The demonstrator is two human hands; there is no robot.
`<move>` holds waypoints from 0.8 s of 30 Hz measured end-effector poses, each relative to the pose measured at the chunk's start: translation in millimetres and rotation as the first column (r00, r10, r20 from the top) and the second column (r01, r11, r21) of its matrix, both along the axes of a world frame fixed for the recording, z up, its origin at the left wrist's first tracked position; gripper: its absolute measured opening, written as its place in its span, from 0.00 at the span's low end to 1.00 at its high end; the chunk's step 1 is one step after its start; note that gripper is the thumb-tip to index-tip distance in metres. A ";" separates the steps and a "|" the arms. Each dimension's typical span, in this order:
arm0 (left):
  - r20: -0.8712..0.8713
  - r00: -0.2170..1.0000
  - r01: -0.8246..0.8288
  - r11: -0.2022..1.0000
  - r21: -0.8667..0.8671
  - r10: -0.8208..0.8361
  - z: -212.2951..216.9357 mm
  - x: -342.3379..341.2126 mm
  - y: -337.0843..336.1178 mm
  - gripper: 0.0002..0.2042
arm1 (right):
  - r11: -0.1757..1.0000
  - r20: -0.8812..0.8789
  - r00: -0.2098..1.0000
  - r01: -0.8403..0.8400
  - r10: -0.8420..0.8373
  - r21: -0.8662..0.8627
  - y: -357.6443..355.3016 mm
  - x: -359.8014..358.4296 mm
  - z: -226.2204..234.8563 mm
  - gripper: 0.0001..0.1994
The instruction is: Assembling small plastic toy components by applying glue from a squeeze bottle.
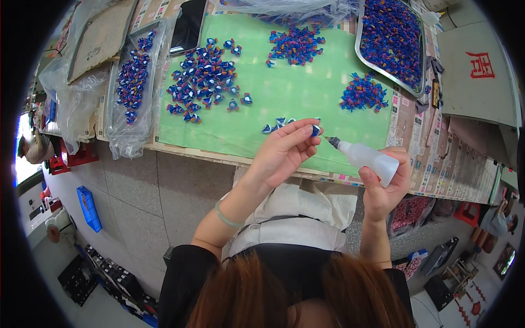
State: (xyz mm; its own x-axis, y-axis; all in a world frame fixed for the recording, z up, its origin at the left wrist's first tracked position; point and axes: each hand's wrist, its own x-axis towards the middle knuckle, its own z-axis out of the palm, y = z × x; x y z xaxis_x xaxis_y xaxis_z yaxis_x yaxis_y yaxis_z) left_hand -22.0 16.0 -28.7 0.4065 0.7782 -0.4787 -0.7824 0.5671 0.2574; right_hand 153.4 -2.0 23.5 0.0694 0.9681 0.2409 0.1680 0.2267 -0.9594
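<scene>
Between the thumb and fingertips of my left hand (287, 146) is a small blue and white plastic piece (315, 130). My right hand (387, 188) is wrapped round a translucent white squeeze bottle (365, 158), tilted so that its dark, thin-tipped nozzle (332, 142) points at the piece. The tip is very close to it; whether they touch I cannot tell. Just behind my left fingers lie a few more blue and white pieces (267, 129) on the green sheet (257, 104).
Blue, white and orange pieces (203, 76) are heaped on the left of the sheet. Loose blue and pink pieces form piles at the back (295, 46) and right (363, 93). A metal tray (418, 90) of pieces, a plastic-lined tray (115, 98) and a phone (188, 26) stand around.
</scene>
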 end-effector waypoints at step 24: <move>0.052 0.999 -0.009 1.000 0.006 0.008 -1.8 -3.2 4.1 0.10 | 0.858 -0.105 0.854 0.496 -0.510 -0.131 29.6 97.6 -45.5 0.14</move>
